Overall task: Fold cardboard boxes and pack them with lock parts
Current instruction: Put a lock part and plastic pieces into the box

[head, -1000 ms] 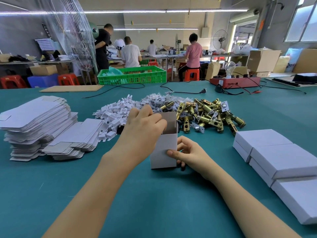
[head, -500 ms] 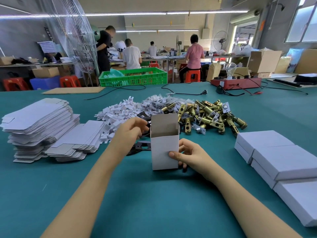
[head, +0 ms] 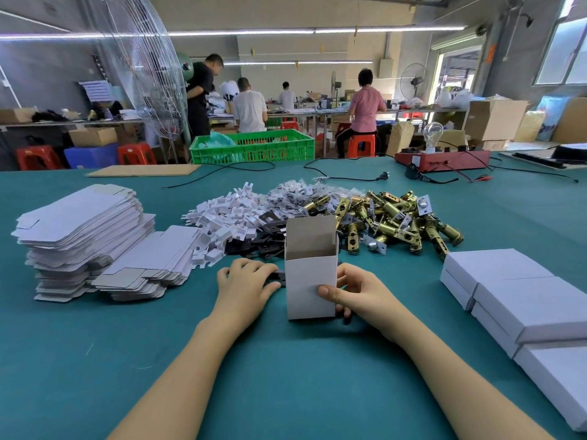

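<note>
A white cardboard box (head: pixel 309 281) stands upright on the green table (head: pixel 286 376), its top flap open. My right hand (head: pixel 359 292) grips its lower right side, thumb on the front face. Just left of the box, my left hand (head: pixel 244 282) lies over a dark metal plate (head: pixel 279 277), fingers curled on it. Behind the box lie piles of brass latch bolts (head: pixel 390 220), dark plates (head: pixel 270 231), bagged small parts (head: pixel 295 193) and white card inserts (head: pixel 222 214).
Flat box blanks (head: pixel 82 230) are stacked at the left. Closed white boxes (head: pixel 521 296) lie at the right. A green crate (head: pixel 254 147), cables and a red lamp tester (head: pixel 444 158) sit at the far edge. Several people work at benches behind.
My left hand came out of the box top, went down to its left and now lies on a dark plate on the table. The box and my right hand stayed in place.
</note>
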The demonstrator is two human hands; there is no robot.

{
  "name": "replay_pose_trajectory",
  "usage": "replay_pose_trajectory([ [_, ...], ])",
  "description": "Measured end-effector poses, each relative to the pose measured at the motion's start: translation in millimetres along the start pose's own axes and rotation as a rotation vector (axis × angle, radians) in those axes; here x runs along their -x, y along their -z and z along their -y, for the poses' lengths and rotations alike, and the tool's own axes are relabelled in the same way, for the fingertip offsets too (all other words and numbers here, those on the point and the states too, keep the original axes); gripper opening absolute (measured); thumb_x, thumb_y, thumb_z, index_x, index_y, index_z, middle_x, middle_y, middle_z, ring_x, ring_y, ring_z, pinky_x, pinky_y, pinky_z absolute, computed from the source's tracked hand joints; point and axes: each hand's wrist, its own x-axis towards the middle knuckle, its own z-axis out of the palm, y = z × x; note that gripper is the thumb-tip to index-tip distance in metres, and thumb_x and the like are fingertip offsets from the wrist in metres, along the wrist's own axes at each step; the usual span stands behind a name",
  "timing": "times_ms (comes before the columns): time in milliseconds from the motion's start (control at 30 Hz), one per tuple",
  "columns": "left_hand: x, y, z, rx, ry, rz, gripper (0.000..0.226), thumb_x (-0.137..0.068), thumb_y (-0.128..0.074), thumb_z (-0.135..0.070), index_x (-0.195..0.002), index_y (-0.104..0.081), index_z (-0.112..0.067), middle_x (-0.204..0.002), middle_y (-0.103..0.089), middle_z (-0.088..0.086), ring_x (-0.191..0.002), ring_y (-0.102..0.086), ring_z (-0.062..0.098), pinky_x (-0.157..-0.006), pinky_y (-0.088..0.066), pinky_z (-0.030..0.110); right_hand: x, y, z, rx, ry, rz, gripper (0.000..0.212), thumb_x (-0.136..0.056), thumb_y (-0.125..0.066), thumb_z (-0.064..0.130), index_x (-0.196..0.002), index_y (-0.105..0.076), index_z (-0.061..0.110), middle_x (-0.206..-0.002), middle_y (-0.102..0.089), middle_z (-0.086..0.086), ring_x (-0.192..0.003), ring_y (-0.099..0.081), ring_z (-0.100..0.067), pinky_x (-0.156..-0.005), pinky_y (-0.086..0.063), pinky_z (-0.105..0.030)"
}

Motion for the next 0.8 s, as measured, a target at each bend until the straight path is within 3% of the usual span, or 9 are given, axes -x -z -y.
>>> replay_pose_trajectory([
  [300, 1.9, 4.4, -2.2, -0.055, -0.139, -0.060, 0.030, -0.100, -0.050, -0.036, -0.126, -0.060, -0.024, -0.126, -0.057, -0.006, -0.122, -0.046, 0.018, -0.097, -0.023, 0.034, 1.3, 0.0, 0.3, -0.006, -0.001, -0.003, 0.038, -0.072, -0.078, 0.047, -0.090, -0.062, 0.017, -0.083, -0.066, 0.000, -0.061, -0.061, -0.012, -0.052, -0.048, -0.024],
  [400, 3.8, 9.5, -6.5, -0.104, -0.186, -0.043, 0.023, -0.102, -0.048, -0.022, -0.119, -0.060, -0.013, -0.111, -0.059, 0.009, -0.102, -0.055, 0.030, -0.082, -0.032, 0.036, 1.2, -0.7, 0.6, 0.001, -0.005, -0.011, 0.038, -0.071, -0.078, 0.047, -0.090, -0.062, 0.017, -0.082, -0.066, 0.001, -0.061, -0.061, -0.012, -0.052, -0.048, -0.025],
  [500, 4.6, 15.2, -12.5, -0.121, -0.242, -0.093, 0.013, -0.079, -0.063, 0.012, -0.088, -0.063, 0.003, -0.077, -0.057, 0.020, -0.065, -0.055, 0.036, -0.059, -0.028, 0.035, 1.0, -1.3, 0.7, 0.006, -0.014, -0.014, 0.040, -0.067, -0.076, 0.049, -0.089, -0.062, 0.018, -0.082, -0.066, 0.001, -0.062, -0.061, -0.012, -0.052, -0.048, -0.025],
  [533, 4.1, 15.8, -13.7, -0.121, -0.222, -0.104, 0.014, -0.078, -0.062, 0.014, -0.086, -0.061, 0.002, -0.076, -0.056, 0.019, -0.064, -0.054, 0.036, -0.059, -0.027, 0.034, 1.0, -1.3, 0.8, 0.007, -0.016, -0.014, 0.041, -0.067, -0.076, 0.049, -0.090, -0.062, 0.018, -0.082, -0.067, 0.001, -0.062, -0.062, -0.012, -0.053, -0.048, -0.025],
  [600, 3.0, 14.3, -11.7, -0.001, -0.099, -0.109, 0.009, -0.095, -0.049, 0.002, -0.093, -0.053, -0.006, -0.085, -0.055, 0.012, -0.079, -0.054, 0.036, -0.064, -0.028, 0.035, 0.7, -0.7, 0.6, 0.009, -0.015, -0.013, 0.042, -0.067, -0.076, 0.050, -0.090, -0.063, 0.018, -0.083, -0.067, 0.001, -0.062, -0.062, -0.013, -0.053, -0.048, -0.024],
  [667, 1.1, 12.1, -6.9, 0.229, 0.066, -0.148, 0.015, -0.103, -0.038, -0.010, -0.090, -0.047, -0.010, -0.084, -0.053, 0.007, -0.082, -0.051, 0.034, -0.066, -0.031, 0.039, 0.6, -0.1, 0.7, 0.008, -0.013, -0.010, 0.041, -0.068, -0.076, 0.050, -0.090, -0.063, 0.018, -0.084, -0.067, 0.000, -0.062, -0.062, -0.013, -0.053, -0.048, -0.025],
  [800, -7.8, 22.4, -0.3, 0.769, 0.464, -0.239, 0.024, -0.100, -0.044, -0.011, -0.082, -0.059, -0.012, -0.081, -0.059, 0.001, -0.075, -0.051, 0.022, -0.060, -0.034, 0.031, 0.3, 0.0, 1.5, -0.001, -0.025, -0.011, 0.041, -0.068, -0.077, 0.048, -0.092, -0.063, 0.016, -0.084, -0.067, 0.000, -0.061, -0.061, -0.013, -0.053, -0.048, -0.025],
])
